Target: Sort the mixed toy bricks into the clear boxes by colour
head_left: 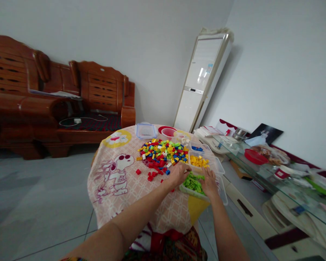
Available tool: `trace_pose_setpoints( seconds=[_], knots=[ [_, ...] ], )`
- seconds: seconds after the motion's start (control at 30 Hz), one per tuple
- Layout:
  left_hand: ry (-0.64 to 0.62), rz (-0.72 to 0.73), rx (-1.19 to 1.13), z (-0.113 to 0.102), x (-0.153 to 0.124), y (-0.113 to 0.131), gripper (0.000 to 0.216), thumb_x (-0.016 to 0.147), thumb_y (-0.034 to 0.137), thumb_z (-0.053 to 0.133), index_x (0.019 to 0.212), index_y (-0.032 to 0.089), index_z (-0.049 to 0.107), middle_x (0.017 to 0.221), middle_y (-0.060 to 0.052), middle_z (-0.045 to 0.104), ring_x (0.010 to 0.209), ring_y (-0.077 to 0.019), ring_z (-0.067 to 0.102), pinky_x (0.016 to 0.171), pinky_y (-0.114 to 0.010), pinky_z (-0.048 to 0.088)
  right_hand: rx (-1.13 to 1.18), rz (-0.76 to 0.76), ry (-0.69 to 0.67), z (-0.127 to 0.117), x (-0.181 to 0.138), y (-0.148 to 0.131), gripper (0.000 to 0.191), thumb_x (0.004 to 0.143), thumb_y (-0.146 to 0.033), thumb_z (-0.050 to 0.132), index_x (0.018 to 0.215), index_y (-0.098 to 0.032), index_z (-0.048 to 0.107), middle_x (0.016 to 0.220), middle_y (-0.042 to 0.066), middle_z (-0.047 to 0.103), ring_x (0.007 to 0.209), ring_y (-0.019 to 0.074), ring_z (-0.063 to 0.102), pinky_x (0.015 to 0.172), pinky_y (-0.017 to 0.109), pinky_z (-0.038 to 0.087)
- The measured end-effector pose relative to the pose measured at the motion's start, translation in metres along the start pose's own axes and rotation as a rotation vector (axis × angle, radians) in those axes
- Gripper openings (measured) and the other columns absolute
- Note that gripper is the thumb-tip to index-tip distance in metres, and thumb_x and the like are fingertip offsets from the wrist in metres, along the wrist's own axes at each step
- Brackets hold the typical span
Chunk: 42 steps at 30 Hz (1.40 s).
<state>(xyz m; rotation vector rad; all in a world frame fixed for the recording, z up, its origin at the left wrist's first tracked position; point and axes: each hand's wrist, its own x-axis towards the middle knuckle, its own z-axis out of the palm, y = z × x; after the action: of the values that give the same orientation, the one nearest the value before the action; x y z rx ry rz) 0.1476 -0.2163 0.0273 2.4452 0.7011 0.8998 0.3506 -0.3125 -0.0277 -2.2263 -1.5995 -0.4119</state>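
– On the round table, head view: both bare arms reach out over the cartoon-dog tablecloth (119,170). See the left hand (179,174)? It sits at the near edge of the heap of mixed bricks (163,152), red, blue, yellow and green all jumbled.

– What are its fingers doing?

– Curled down and close together, near a few loose red bricks (152,175). Whether they pinch one, I cannot tell; it's too small.

– And the other?

– Now the right hand (209,185): palm down on the clear divided box (220,170), just right of the heap. Its fingers stretch forward, side by side, touching the green bricks (192,181) in the nearest compartment.

– The other compartments?

– Yellow bricks (198,161) in the next one back, blue bricks (197,148) behind those.

– Anything else around?

– A clear lid (146,130) and a red bowl (165,129) at the far edge of the table. A wooden sofa (70,98) stands to the left, a tall white air conditioner (203,79) in the corner, and a cluttered glass shelf (260,174) along the right wall.
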Motion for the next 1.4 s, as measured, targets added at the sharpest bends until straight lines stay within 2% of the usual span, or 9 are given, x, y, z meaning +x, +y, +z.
trace_pose_setpoints(
  seconds=[0.13, 0.27, 0.37, 0.47, 0.7, 0.93, 1.03, 1.23, 1.4],
  knots=[
    [0.031, 0.071, -0.069, 0.013, -0.002, -0.001, 0.028, 0.084, 0.017, 0.063, 0.110, 0.019, 0.072, 0.112, -0.008, 0.073, 0.112, -0.0216, 0.063, 0.103, -0.036, 0.047, 0.005, -0.007, 0.018, 0.001, -0.001, 0.000, 0.065, 0.085, -0.017, 0.045, 0.149, -0.015, 0.039, 0.153, 0.012, 0.041, 0.148, 0.0267, 0.023, 0.119, 0.047, 0.023],
    [0.146, -0.097, -0.060, 0.010, 0.007, -0.017, 0.032, 0.086, 0.011, 0.055, 0.113, 0.018, 0.071, 0.114, -0.009, 0.072, 0.111, -0.0204, 0.064, 0.103, -0.035, 0.049, 0.011, 0.005, 0.018, -0.001, 0.000, -0.001, 0.064, 0.084, -0.018, 0.047, 0.148, -0.016, 0.041, 0.152, 0.012, 0.043, 0.146, 0.0279, 0.025, 0.119, 0.046, 0.022],
    [0.072, -0.253, 0.092, 0.003, 0.017, -0.031, 0.037, 0.088, 0.008, 0.050, 0.118, 0.017, 0.069, 0.120, -0.009, 0.071, 0.115, -0.0191, 0.063, 0.103, -0.032, 0.048, 0.006, 0.008, -0.002, -0.003, 0.000, -0.002, 0.063, 0.085, -0.018, 0.046, 0.148, -0.014, 0.041, 0.153, 0.013, 0.042, 0.147, 0.0275, 0.026, 0.120, 0.046, 0.022],
    [-0.031, -0.312, 0.197, 0.001, 0.023, -0.039, 0.037, 0.090, 0.008, 0.048, 0.119, 0.018, 0.068, 0.123, -0.008, 0.069, 0.116, -0.0190, 0.063, 0.104, -0.031, 0.046, -0.002, 0.023, -0.011, -0.003, 0.000, -0.002, 0.062, 0.086, -0.018, 0.045, 0.147, -0.013, 0.042, 0.153, 0.013, 0.041, 0.147, 0.0277, 0.025, 0.119, 0.045, 0.024],
    [-0.108, -0.250, 0.222, 0.008, 0.028, -0.042, 0.030, 0.085, 0.013, 0.059, 0.110, 0.022, 0.072, 0.114, -0.008, 0.071, 0.113, -0.0214, 0.063, 0.100, -0.032, 0.048, -0.009, -0.001, 0.011, -0.003, 0.000, -0.002, 0.062, 0.084, -0.016, 0.045, 0.146, -0.014, 0.043, 0.151, 0.012, 0.043, 0.148, 0.0252, 0.024, 0.119, 0.044, 0.024],
    [-0.049, -0.243, 0.197, 0.006, 0.024, -0.047, 0.031, 0.083, 0.014, 0.064, 0.112, 0.020, 0.070, 0.118, -0.008, 0.069, 0.113, -0.0196, 0.063, 0.101, -0.029, 0.048, -0.008, 0.010, -0.002, -0.003, 0.000, -0.003, 0.063, 0.084, -0.016, 0.047, 0.147, -0.013, 0.042, 0.153, 0.012, 0.041, 0.148, 0.0251, 0.024, 0.120, 0.042, 0.022],
    [0.026, -0.255, 0.156, 0.004, 0.024, -0.045, 0.032, 0.084, 0.014, 0.063, 0.116, 0.019, 0.068, 0.118, -0.009, 0.069, 0.112, -0.0200, 0.063, 0.100, -0.031, 0.049, -0.002, 0.022, -0.011, -0.001, 0.000, -0.002, 0.065, 0.083, -0.015, 0.047, 0.148, -0.015, 0.040, 0.155, 0.012, 0.039, 0.149, 0.0249, 0.021, 0.120, 0.043, 0.022],
    [0.162, -0.123, -0.078, 0.003, 0.026, -0.021, 0.026, 0.084, 0.016, 0.064, 0.109, 0.019, 0.071, 0.108, -0.008, 0.071, 0.098, -0.0191, 0.066, 0.095, -0.032, 0.051, 0.028, 0.021, -0.003, 0.000, -0.001, -0.001, 0.065, 0.085, -0.016, 0.044, 0.150, -0.015, 0.038, 0.155, 0.012, 0.039, 0.149, 0.0259, 0.020, 0.119, 0.048, 0.022],
    [0.091, -0.032, -0.105, 0.013, 0.022, 0.003, 0.024, 0.084, 0.015, 0.061, 0.106, 0.019, 0.071, 0.106, -0.006, 0.072, 0.102, -0.0189, 0.065, 0.097, -0.033, 0.050, 0.026, -0.034, 0.006, -0.002, 0.000, 0.000, 0.068, 0.084, -0.016, 0.045, 0.151, -0.017, 0.035, 0.152, 0.012, 0.043, 0.148, 0.0251, 0.024, 0.119, 0.049, 0.020]
  ],
)
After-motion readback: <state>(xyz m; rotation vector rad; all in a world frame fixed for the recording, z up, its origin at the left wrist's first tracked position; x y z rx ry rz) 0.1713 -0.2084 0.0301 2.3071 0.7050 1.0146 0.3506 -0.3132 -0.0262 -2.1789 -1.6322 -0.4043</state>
